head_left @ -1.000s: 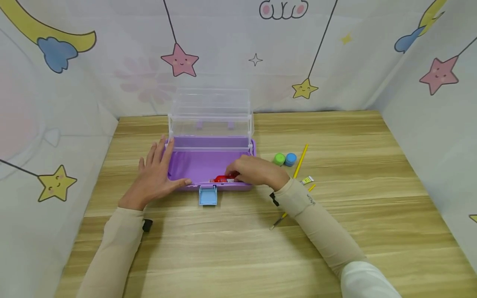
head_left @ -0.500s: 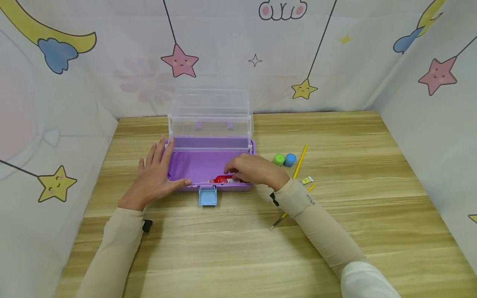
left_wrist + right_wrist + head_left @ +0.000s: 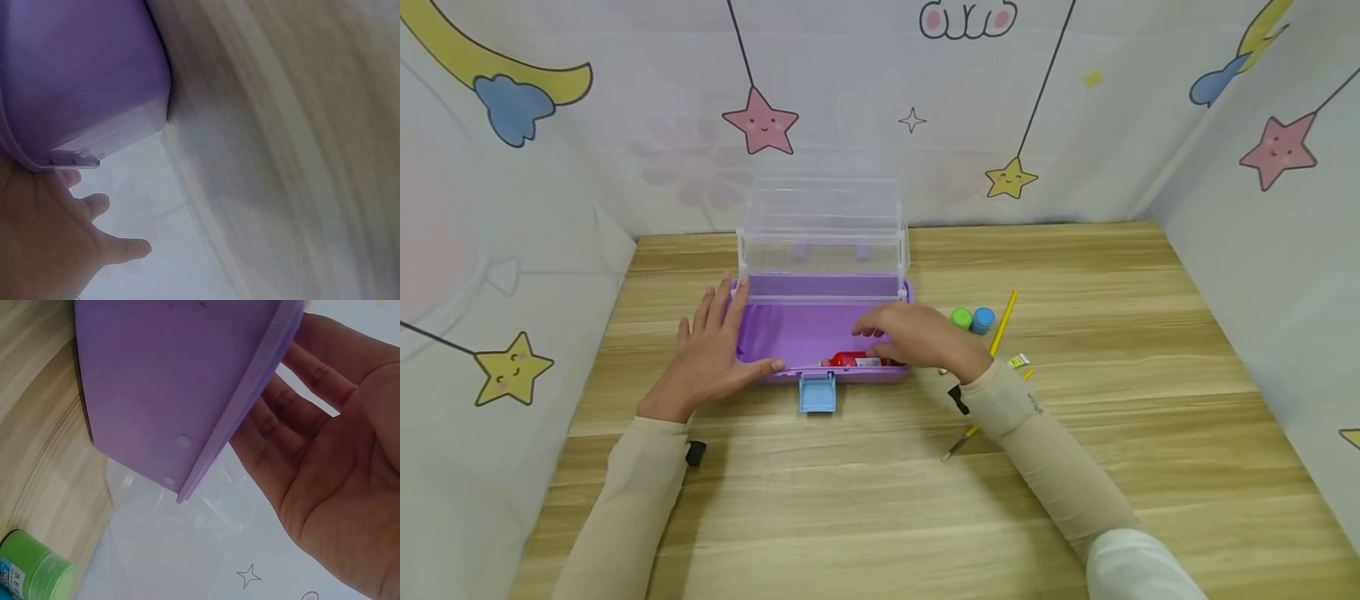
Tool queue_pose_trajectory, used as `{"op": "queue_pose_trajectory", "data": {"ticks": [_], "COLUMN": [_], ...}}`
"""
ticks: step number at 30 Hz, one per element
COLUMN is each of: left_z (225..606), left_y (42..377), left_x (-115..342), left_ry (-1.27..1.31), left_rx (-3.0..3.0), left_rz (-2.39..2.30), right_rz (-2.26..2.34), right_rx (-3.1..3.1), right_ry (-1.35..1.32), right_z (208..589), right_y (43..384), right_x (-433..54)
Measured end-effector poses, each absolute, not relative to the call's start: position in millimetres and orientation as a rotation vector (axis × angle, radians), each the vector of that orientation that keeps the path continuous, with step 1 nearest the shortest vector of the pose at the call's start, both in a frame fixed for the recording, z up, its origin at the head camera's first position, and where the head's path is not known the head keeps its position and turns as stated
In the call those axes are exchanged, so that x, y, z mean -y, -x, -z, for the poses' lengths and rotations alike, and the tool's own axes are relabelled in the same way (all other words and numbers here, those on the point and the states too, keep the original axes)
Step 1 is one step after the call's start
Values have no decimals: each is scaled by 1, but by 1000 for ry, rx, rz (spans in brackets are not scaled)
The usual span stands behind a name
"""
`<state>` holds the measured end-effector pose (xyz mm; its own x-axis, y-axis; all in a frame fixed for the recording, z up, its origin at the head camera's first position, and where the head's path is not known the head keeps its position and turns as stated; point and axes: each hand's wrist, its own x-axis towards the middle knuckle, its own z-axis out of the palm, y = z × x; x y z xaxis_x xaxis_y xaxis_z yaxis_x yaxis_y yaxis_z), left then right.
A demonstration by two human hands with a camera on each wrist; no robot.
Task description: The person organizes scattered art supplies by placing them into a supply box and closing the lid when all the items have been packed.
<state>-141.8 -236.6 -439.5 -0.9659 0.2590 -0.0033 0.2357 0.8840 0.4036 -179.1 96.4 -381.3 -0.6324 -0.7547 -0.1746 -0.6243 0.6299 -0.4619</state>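
A purple storage box (image 3: 797, 329) stands with its clear lid (image 3: 823, 204) raised at the back and its light blue latch (image 3: 817, 393) hanging down in front. My left hand (image 3: 700, 358) rests on the box's left end, fingers spread, thumb along the front rim. Inside, along the front wall, lies a small red bottle (image 3: 848, 360) with a white label; its right end is hidden. Over the right end, my right hand (image 3: 917, 333) hovers with loosely bent fingers just above the bottle. The right wrist view shows the palm beyond the box's purple rim (image 3: 250, 394).
Right of the box stand a green paint jar (image 3: 961, 317) and a blue paint jar (image 3: 983, 320). Beside them lie a yellow-handled brush (image 3: 1004, 321), a small paint tube (image 3: 1018, 361) and another brush (image 3: 958, 444), partly covered by the right forearm. A printed curtain hangs behind the table.
My right hand has let go of the red bottle and lifted slightly, moving a little right; more of the bottle shows. My left hand has stayed in place.
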Motion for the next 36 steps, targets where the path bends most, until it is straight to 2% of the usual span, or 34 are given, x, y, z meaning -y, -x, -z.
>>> {"op": "queue_pose_trajectory", "data": {"ticks": [18, 36], "left_z": [439, 438], "left_y": [142, 143], "left_x": [237, 236], "left_ry": [-396, -403], "left_rx": [-2994, -2989], "left_rz": [-632, -634], "right_rz": [1053, 1360], "right_rx": [-2541, -2504], "right_ry": [1110, 1008], "right_z": [367, 366], "right_y": [173, 163], "right_x": [-133, -169]}}
